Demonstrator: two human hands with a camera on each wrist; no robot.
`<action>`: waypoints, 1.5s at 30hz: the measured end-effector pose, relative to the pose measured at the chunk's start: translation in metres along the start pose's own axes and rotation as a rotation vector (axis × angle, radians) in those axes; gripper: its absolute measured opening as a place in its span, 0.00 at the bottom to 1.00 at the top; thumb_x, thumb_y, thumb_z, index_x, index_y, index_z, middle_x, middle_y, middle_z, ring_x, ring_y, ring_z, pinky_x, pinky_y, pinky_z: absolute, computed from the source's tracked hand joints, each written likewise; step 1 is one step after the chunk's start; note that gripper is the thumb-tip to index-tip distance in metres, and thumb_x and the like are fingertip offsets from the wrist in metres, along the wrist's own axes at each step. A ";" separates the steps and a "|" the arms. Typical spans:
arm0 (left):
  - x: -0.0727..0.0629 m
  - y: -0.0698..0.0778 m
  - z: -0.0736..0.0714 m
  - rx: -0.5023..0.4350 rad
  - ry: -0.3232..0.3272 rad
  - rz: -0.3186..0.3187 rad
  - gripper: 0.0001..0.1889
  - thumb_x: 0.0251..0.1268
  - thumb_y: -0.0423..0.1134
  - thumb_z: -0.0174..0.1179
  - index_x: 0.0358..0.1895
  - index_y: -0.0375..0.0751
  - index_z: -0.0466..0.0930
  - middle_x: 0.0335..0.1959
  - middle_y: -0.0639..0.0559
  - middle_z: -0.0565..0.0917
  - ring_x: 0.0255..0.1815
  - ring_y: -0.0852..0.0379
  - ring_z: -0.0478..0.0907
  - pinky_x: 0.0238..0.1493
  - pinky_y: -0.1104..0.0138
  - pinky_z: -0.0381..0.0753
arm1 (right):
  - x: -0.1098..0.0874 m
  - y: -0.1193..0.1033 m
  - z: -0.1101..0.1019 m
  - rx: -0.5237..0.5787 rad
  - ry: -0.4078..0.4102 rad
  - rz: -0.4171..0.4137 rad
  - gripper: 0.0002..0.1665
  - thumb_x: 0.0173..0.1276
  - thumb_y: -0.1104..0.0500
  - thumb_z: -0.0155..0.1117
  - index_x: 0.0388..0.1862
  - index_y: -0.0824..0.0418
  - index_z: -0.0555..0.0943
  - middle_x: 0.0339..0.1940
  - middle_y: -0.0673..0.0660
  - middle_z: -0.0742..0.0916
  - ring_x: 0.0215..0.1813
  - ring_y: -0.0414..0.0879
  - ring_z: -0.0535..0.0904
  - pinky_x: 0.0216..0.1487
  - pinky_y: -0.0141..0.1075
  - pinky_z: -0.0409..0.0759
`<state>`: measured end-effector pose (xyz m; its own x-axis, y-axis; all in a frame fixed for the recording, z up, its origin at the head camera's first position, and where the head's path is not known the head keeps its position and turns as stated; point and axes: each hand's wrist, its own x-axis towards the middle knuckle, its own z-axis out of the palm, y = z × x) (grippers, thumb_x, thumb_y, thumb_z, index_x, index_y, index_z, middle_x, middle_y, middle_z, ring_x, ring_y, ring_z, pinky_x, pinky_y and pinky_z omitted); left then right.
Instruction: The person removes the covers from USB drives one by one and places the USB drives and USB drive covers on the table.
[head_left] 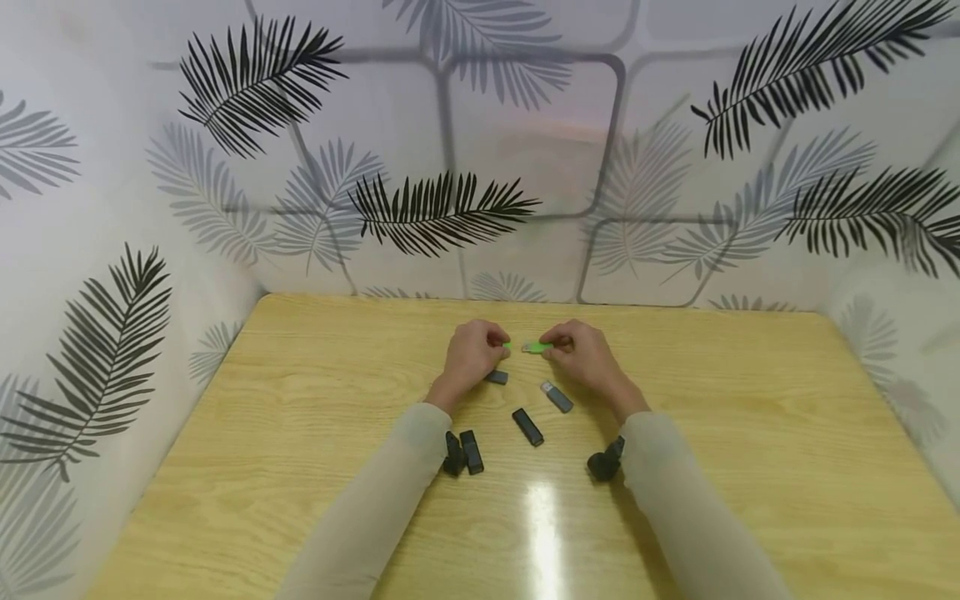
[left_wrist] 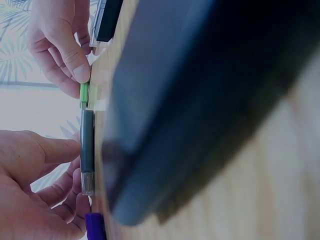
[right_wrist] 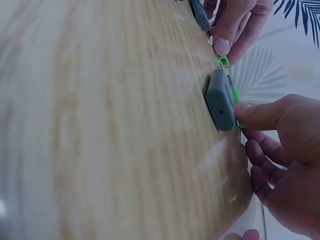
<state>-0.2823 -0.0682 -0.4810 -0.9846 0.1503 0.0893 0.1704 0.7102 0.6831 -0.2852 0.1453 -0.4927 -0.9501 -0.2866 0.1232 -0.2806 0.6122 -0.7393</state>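
Head view: left grip (head_left: 474, 354) pinches cap (head_left: 507, 345); right grip (head_left: 585, 357) pinches green drive (head_left: 538, 347), likely light, stiff; hold behind plug (head_left: 526, 347) facing left grip.

green cap (head_left: 507, 344) mostly hidden from me in left grip (head_left: 472, 354), grey drive (head_left: 498, 377) beside it part-covered, purple piece (left_wrist: 95, 226) nearby cropped

You have tabletop (head_left: 750, 400) room outside both hands (head_left: 472, 354) (head_left: 588, 357); nearer you, a grey drive (head_left: 558, 398) and black drive (head_left: 528, 427) obstruct.
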 end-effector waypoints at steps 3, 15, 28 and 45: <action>0.000 0.001 0.000 0.001 -0.002 -0.005 0.07 0.66 0.33 0.71 0.45 0.38 0.90 0.37 0.49 0.89 0.38 0.52 0.84 0.43 0.58 0.85 | -0.001 0.000 0.000 0.005 -0.003 0.007 0.10 0.69 0.66 0.71 0.48 0.66 0.87 0.51 0.62 0.86 0.53 0.57 0.82 0.58 0.50 0.81; -0.003 -0.005 -0.006 -0.120 0.022 0.069 0.09 0.65 0.29 0.68 0.47 0.33 0.89 0.38 0.43 0.88 0.38 0.48 0.84 0.41 0.58 0.85 | -0.006 -0.010 -0.007 0.059 0.015 0.015 0.11 0.73 0.65 0.67 0.52 0.67 0.86 0.52 0.62 0.87 0.52 0.56 0.82 0.53 0.49 0.82; -0.024 -0.004 -0.019 -0.301 0.073 0.063 0.11 0.73 0.34 0.64 0.52 0.33 0.87 0.46 0.43 0.87 0.45 0.46 0.85 0.45 0.56 0.86 | -0.030 -0.015 -0.025 0.075 0.073 -0.041 0.13 0.74 0.63 0.66 0.54 0.67 0.85 0.55 0.63 0.86 0.57 0.58 0.79 0.57 0.56 0.79; -0.055 0.001 -0.038 -0.475 0.103 0.142 0.11 0.76 0.34 0.61 0.55 0.33 0.86 0.51 0.41 0.86 0.50 0.44 0.84 0.54 0.53 0.84 | -0.072 -0.013 -0.040 0.037 0.197 -0.001 0.19 0.73 0.62 0.68 0.60 0.67 0.82 0.52 0.65 0.86 0.55 0.60 0.81 0.53 0.56 0.81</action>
<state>-0.2291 -0.1019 -0.4580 -0.9559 0.1367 0.2599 0.2896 0.2928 0.9113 -0.2186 0.1873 -0.4659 -0.9592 -0.1353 0.2483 -0.2797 0.5836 -0.7624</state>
